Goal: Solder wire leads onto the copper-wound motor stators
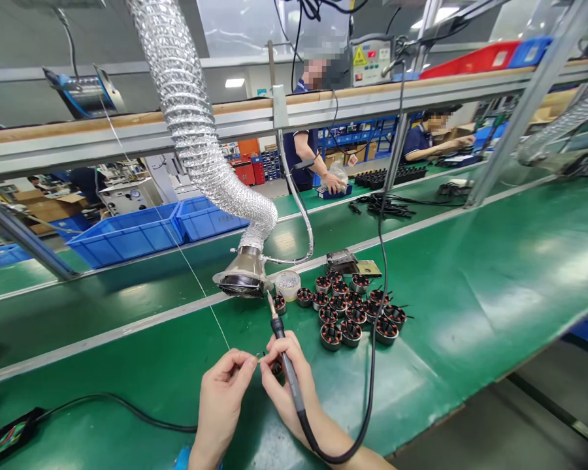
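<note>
here, hands (255, 388) near table edge (470, 391)

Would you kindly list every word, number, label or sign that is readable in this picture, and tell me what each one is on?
No text can be read here.
Control box on the upper shelf: a yellow warning triangle and a small red display, digits too blurred to read.
Red bin on the shelf: a white label, too small to read.
Soldering iron in the right hand: no marking visible.
Left hand pinches a thin wire, unmarked.

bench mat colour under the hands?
Green: the bench mat under both hands, seen in the head view.
</note>
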Motion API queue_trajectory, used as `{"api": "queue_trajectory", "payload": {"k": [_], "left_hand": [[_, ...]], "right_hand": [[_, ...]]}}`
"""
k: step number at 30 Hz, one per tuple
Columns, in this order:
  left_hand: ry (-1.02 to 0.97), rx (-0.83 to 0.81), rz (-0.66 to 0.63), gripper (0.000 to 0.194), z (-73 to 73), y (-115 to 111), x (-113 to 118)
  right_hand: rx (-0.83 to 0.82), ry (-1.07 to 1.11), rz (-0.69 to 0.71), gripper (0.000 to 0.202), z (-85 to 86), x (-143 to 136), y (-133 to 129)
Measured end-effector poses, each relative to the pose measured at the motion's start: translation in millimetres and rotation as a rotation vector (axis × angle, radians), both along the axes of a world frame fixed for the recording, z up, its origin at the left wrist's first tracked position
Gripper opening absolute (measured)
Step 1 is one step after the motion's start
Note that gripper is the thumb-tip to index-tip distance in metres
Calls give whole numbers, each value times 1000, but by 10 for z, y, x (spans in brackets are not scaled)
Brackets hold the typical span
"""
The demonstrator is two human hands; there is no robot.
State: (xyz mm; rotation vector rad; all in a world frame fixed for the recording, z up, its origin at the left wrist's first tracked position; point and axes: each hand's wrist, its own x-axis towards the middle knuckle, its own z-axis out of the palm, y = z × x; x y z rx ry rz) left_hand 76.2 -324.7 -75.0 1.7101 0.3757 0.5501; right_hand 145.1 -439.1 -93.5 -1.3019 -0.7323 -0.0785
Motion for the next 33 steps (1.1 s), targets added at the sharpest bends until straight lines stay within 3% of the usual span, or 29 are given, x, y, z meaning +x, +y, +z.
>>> {"api": "queue_trajectory", "payload": {"k": [8,12,17,28,33], "left_hand": [[65,-70,-10,33,18,41,14],[148,15,-171,37,80,45,-24],[212,36,-353,41,98,17,-51],[215,-28,-418,34,73,50,-66],[234,42,-385,36,94,64,-60]], "right_hand": [[-71,-58,-37,17,6,-29,-19],[-61,-49,-54,23,38,10,-61],[-60,-32,-17,13,46,24,-100],[-57,-39,25,11,105,-14,-125],[-38,-63,-29,11,78,20,-110]]}}
